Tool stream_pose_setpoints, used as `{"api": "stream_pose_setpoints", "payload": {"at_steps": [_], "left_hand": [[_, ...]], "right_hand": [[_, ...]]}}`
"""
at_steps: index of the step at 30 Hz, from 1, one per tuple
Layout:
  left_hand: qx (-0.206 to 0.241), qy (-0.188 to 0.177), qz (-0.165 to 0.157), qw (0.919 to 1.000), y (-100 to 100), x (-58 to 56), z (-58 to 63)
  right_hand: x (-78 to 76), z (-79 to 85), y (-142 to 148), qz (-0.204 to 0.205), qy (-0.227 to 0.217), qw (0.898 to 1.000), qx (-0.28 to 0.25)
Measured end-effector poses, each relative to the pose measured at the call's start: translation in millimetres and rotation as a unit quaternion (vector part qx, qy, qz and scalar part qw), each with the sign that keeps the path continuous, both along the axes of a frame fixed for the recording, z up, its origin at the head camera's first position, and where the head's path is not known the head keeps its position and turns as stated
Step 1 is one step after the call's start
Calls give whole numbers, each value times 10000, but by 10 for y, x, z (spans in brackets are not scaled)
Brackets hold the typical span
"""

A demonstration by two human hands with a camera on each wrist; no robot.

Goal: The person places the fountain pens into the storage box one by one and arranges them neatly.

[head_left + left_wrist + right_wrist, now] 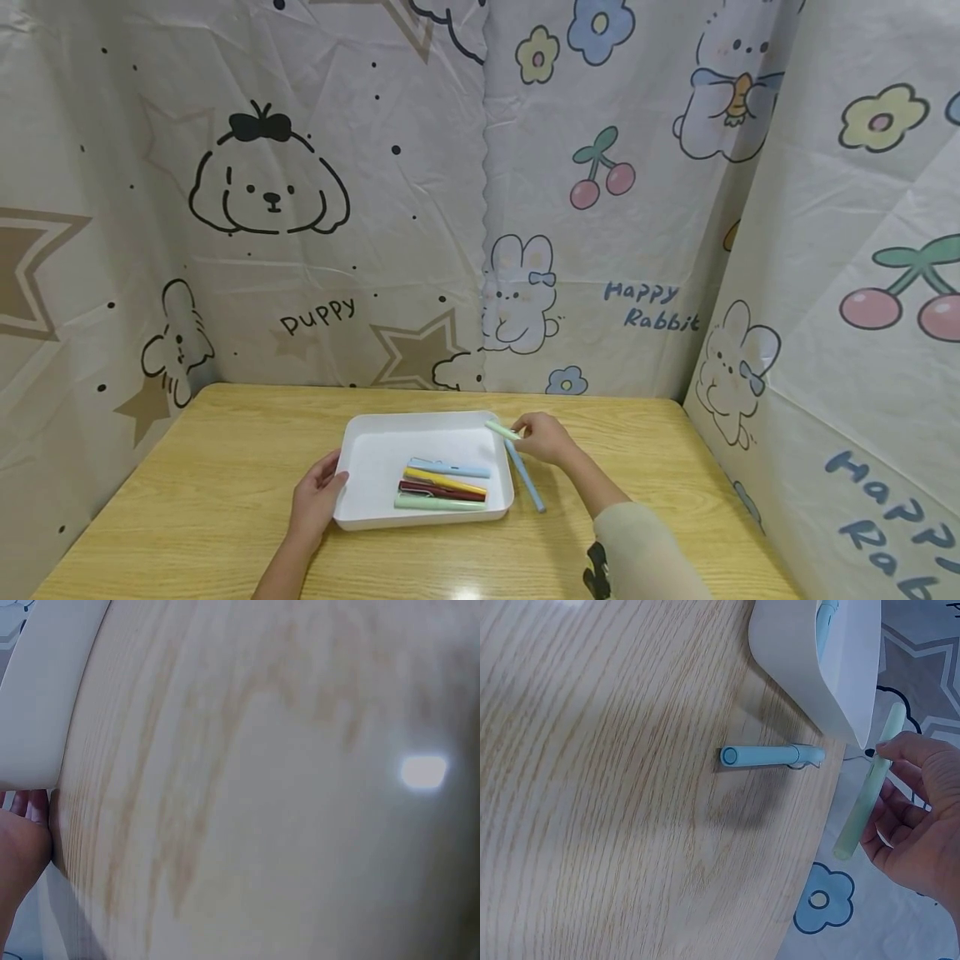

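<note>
A person's right hand (546, 437) pinched a light green pen (498, 428) beside the far right corner of a white tray (371, 446), the grip narrow on the barrel. The tray lay to the left of that grip; the pen's long axis slanted from the fingers toward it, the free left end crossing the corner in the head view. The right wrist view showed a gap between pen and tray. A blue pen (527, 479) lay on the table (187, 483) just outside the tray's right wall, its long axis running away from the person, its far end near the right hand, which was the nearer of the two. Inside, four more pens (444, 481) lay side by side, roughly left to right. At the opposite end, the left hand (317, 493) held the tray's left side, thumb at the rim.
</note>
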State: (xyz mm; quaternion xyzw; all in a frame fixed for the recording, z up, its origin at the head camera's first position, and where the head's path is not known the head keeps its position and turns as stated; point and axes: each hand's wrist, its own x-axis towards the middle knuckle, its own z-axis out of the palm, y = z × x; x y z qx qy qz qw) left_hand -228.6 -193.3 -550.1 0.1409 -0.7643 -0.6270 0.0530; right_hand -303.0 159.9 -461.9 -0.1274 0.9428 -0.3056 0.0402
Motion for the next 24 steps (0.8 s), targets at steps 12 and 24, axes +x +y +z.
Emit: {"api": "stream_pose_setpoints", "payload": {"at_steps": [12, 24], "left_hand": [[53, 59, 4, 10000, 1, 3, 5], [-2, 60, 27, 10000, 2, 0, 3]], "right_hand": [[-8, 23, -93, 160, 54, 9995, 251], [21, 64, -188, 246, -8, 9993, 264]]}}
